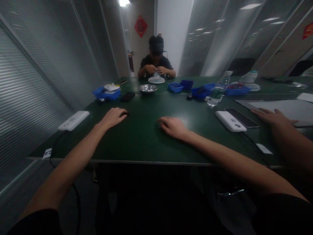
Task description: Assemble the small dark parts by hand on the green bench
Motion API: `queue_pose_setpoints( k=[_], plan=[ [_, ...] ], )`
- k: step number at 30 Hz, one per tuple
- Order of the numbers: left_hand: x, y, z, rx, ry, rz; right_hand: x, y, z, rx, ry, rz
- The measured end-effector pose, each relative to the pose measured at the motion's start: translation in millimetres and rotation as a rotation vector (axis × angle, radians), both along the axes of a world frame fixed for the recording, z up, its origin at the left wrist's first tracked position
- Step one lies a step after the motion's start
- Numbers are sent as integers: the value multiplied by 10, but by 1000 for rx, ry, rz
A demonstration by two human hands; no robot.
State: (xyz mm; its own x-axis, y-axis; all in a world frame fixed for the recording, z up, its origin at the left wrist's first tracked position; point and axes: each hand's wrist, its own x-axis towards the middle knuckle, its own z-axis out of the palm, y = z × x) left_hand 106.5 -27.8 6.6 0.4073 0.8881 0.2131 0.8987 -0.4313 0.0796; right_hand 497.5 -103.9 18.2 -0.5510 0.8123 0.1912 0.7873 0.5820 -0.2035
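Note:
My left hand [114, 117] rests on the dark green table [146, 143], its thumb apart from its loosely bent fingers. I see nothing in its grasp; a dark patch by the fingertips looks like shadow. To its right my right hand [174, 127] also lies on the tabletop, fingers loosely curved and holding nothing visible. Beyond my hands stand a steel bowl [144, 91] with small pale pieces in it and a black object like a phone or case [127, 96]. A white power bank [74, 120] with a cable lies left of my left hand.
Across the table a person [156, 62] handles a white fan-like part [156, 80]. Blue trays [107, 94] stand at the back, with a water bottle [216, 94] at right. Another white power bank [230, 120], a phone [241, 117] and another person's hand [271, 116] are further right.

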Motion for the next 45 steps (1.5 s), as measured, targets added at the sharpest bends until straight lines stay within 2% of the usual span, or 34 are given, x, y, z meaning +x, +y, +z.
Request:
queue_pose_setpoints(
  k=[4, 7, 10, 17, 25, 34, 39, 42, 45],
  plan=[
    [-482, 149, -10, -15, 78, 318, 1, -6, -3, 2, 2, 3],
    [-694, 194, -2, -15, 114, 420, 4, 1, -15, 7, 10, 8],
    [-777, 210, 5, -34, 120, 486, 7, 17, -33, 14, 15, 21],
    [-842, 216, -20, -30, 40, 453, 8, 19, -29, 24, 3, 17],
    [-899, 137, 41, -26, -53, 581, 1, -9, 14, -4, 4, 9],
    [-837, 127, 38, -30, 71, 579, -11, -17, 18, 6, -1, 0],
    [-759, 118, 90, 45, -160, 597, -3, -3, 3, -7, -3, -2],
    [-735, 142, 112, 21, -294, 588, 5, 0, -4, -1, 6, 6],
    [-720, 164, 119, -14, -328, 602, 5, -3, -5, 2, 11, 8]
  ],
)
